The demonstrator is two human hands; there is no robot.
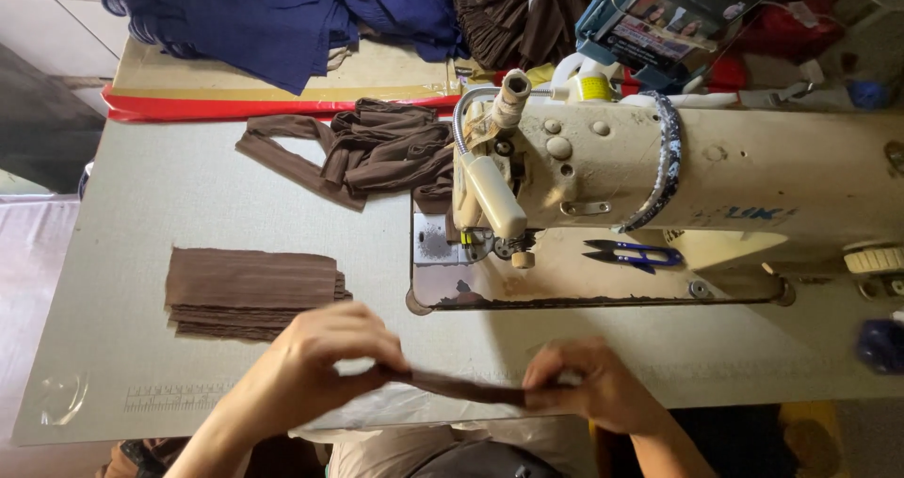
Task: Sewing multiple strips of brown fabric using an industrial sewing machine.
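My left hand (pixel 325 356) and my right hand (pixel 589 384) pinch the two ends of a narrow brown fabric strip (pixel 461 387), held stretched between them just above the near table edge. A flat stack of brown ribbed fabric pieces (pixel 250 290) lies on the table just beyond my left hand. The cream sewing machine (pixel 678 172) stands ahead of my right hand, its needle area (pixel 485 243) beyond the strip.
A heap of sewn brown pieces (pixel 377 153) lies behind the machine head. Blue thread snips (pixel 636 255) rest on the machine bed. Navy cloth (pixel 273 12), more brown cloth (pixel 523 12) and a printed box (pixel 669 12) crowd the back. The grey tabletop (pixel 122 224) extends left.
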